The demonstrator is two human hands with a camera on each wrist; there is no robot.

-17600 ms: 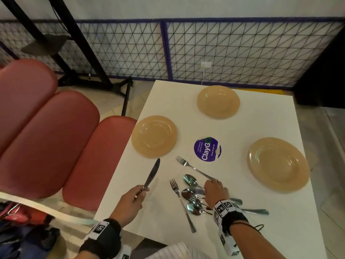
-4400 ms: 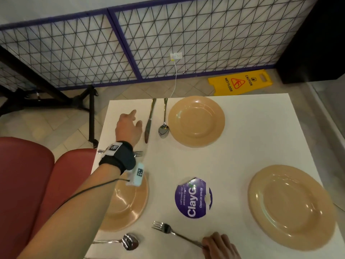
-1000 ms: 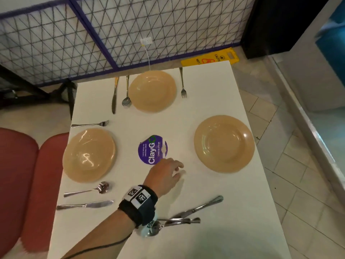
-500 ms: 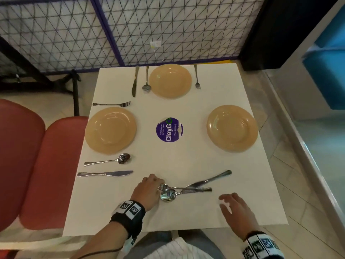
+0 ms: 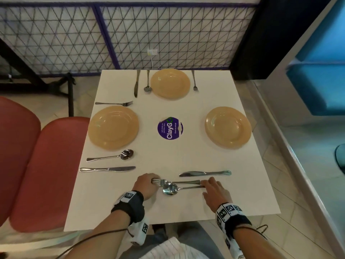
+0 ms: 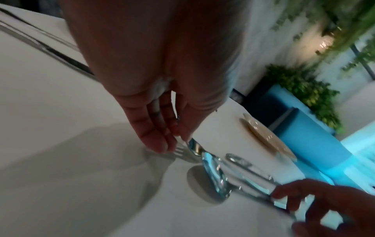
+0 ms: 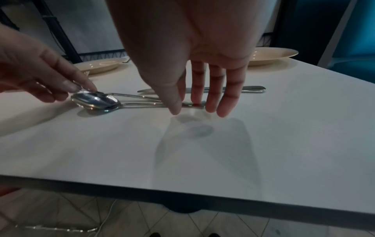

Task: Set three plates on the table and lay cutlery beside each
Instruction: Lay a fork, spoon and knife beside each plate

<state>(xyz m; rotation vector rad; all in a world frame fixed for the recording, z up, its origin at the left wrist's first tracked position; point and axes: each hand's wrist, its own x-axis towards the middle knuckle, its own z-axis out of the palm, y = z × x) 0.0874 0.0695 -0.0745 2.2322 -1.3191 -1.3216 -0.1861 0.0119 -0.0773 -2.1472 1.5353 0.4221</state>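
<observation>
Since half a second ago the right hand [image 5: 216,191] has reached the fork [image 5: 175,182] and spoon [image 5: 170,189] handles, fingers spread; left hand [image 5: 146,186] seemingly pinches the fork's prongs. Lifting both ends unevenly could drop them, well short of the right plate [image 5: 228,127]

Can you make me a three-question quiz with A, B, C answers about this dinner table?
1. Where is the round purple sticker?
A. middle of the white square table
B. on a plate
C. on the floor

2. How many round tan plates?
A. two
B. three
C. five

3. What is the left hand doing?
A. resting flat
B. holding a plate
C. pinching the silver metal fork by its prongs

Answers:
A, it lies between the plates.
B, the left plate, the far plate and the right plate.
C, its fingertips close on the prongs, beside the silver spoon.
</observation>
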